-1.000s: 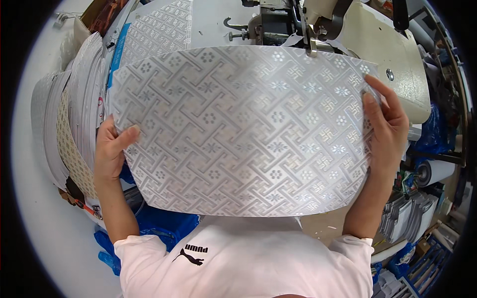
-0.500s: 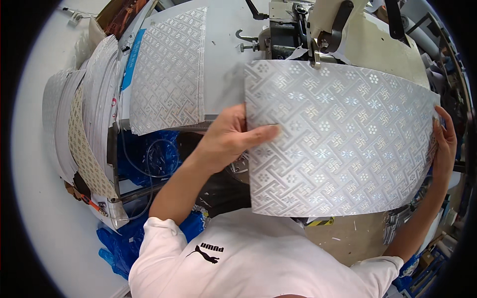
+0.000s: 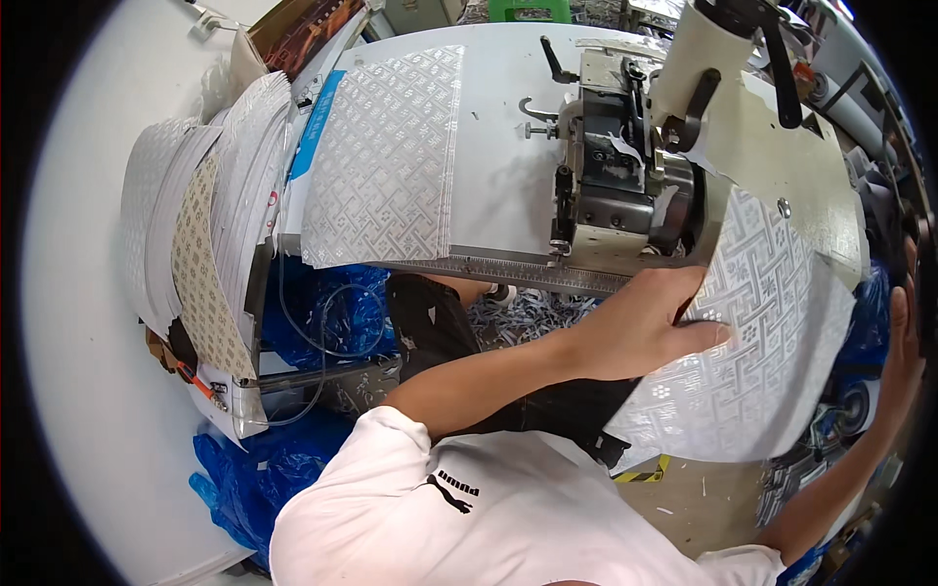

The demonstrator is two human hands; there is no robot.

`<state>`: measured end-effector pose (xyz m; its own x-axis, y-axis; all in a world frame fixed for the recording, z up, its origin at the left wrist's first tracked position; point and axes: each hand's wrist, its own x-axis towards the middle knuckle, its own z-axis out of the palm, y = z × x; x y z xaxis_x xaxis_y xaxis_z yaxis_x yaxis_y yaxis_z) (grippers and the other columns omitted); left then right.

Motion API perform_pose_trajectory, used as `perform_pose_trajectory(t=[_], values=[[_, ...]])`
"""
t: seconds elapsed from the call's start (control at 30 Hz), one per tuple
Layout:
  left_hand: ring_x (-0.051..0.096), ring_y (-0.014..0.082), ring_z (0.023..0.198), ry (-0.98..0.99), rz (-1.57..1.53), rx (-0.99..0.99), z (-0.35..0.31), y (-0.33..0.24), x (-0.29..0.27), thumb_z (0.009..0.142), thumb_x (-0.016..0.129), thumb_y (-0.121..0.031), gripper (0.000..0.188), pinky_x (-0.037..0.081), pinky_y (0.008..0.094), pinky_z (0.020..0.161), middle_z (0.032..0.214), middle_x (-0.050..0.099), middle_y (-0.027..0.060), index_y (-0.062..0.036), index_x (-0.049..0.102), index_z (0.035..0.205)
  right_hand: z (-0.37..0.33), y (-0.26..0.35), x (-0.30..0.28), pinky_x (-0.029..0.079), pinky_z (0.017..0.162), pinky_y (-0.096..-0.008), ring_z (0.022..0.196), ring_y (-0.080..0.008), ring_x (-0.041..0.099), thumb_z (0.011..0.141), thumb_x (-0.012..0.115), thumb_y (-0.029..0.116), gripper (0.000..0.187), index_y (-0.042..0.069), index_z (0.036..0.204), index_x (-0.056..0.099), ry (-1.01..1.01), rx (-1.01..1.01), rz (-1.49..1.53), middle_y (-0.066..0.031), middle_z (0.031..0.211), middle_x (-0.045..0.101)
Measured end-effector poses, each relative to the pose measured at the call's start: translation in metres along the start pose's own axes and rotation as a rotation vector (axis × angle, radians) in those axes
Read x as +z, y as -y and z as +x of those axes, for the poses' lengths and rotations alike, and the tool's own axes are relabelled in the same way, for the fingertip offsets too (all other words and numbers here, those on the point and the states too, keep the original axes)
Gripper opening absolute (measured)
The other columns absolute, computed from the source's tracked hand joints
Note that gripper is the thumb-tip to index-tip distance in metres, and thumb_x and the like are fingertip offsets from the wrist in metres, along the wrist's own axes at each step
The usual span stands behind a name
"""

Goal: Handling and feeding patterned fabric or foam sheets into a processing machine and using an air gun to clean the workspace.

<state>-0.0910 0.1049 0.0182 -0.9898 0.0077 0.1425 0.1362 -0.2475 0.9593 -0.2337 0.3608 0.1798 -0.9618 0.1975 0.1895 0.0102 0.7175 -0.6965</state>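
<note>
My left hand [image 3: 650,327] is closed on the left edge of a silver-white patterned sheet [image 3: 752,332], the thumb on top and the fingers hidden beneath. The sheet hangs tilted at the table's front edge, its upper end beside a cream and black bench machine [image 3: 625,176]. Near the right rim, my right hand [image 3: 905,327] is apart from the sheet, with its fingers stretched upward; the dark rim of the picture partly hides them. To the left of the machine, a pile of similar patterned sheets [image 3: 386,156] lies on the white table [image 3: 503,176].
Curved stacks of sheets [image 3: 230,166] stand at the left, a beige patterned sheet [image 3: 200,264] against them. A metal ruler [image 3: 508,272] runs along the table's front edge. Blue plastic bags [image 3: 244,479] and a clear hose [image 3: 322,342] are below; paper shreds [image 3: 532,317] cover the floor.
The patterned sheet has swung right and down away from the machine, uncovering its front. My left hand has moved right with it; my right hand has let go and moved outward.
</note>
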Motion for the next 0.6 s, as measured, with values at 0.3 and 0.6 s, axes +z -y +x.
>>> perform_pose_trajectory(t=[0.3,0.6], values=[[0.071,0.0233,0.071,0.104,0.718,0.233,-0.087,-0.102,-0.079,0.085,0.078,-0.008,0.027,0.056,0.0307,0.068,0.088,0.073,0.0137,0.0021,0.07,0.108,-0.099,0.021,0.084,0.05,0.058,-0.0268,0.062,-0.0137,0.067,0.085,0.081,0.021,0.038,-0.007,0.108,0.069,0.855,-1.086,0.335,-0.008,0.078,0.072],[0.07,0.017,0.095,-0.743,0.159,-0.028,-0.209,-0.075,-0.166,0.085,0.075,-0.006,0.037,0.053,0.0306,0.089,0.113,0.073,0.012,0.0067,0.067,0.119,-0.197,0.017,0.187,0.039,0.054,-0.0185,0.062,-0.0015,0.049,0.096,0.071,0.008,0.028,-0.004,0.121,0.066,0.667,-0.225,0.966,0.002,0.079,0.068]])
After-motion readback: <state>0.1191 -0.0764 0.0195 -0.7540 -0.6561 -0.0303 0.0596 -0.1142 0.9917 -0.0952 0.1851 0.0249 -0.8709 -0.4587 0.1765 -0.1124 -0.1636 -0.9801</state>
